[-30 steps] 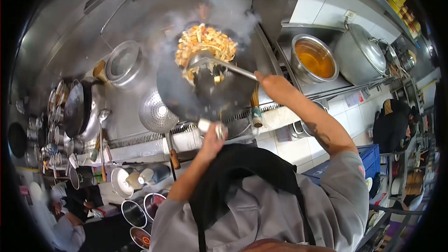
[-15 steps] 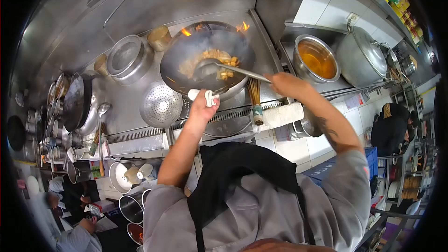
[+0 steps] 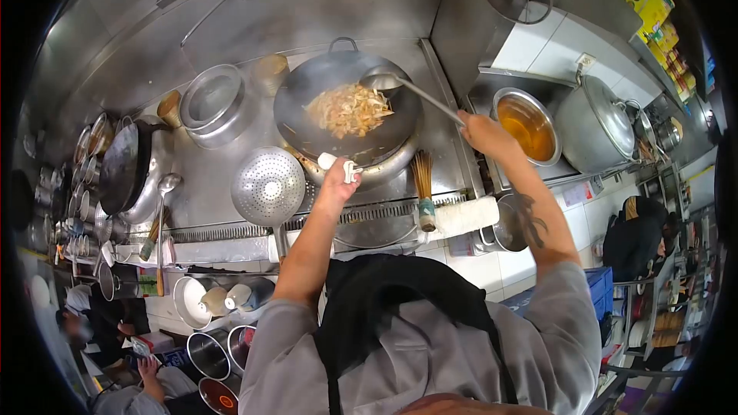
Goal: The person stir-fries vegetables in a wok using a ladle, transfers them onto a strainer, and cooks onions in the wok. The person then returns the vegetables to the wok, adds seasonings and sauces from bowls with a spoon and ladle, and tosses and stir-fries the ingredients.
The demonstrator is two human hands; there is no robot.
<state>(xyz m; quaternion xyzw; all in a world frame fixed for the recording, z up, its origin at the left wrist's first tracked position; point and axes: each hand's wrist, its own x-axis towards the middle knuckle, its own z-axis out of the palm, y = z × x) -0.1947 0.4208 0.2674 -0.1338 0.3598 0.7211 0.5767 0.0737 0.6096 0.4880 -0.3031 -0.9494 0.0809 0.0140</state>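
Note:
My right hand [image 3: 489, 137] is closed around the long handle of a ladle [image 3: 382, 78]. The ladle's bowl rests inside the wok [image 3: 296, 111], toward its far right side, by a heap of chopped, browned food [image 3: 350, 110]. At the wok's near edge, my left hand [image 3: 337, 182] is closed on a folded white cloth [image 3: 351, 172], gripping the wok there; the near handle is hidden. The wok sits on a round burner ring, and its far loop handle [image 3: 343, 41] shows. Faint smoke hangs over the food.
Left of the wok lies a perforated strainer [image 3: 268, 184]; behind it is a lidded pot [image 3: 215, 100]. A bamboo brush [image 3: 423, 188] and a white towel [image 3: 461, 219] lie front right. Further right are a bowl of orange liquid [image 3: 527, 129] and a large pot [image 3: 596, 127]. Other people are nearby.
Flames at the wok's far rim are gone and the smoke has thinned. The ladle has moved from the middle of the food to the far right. The food is now heaped together.

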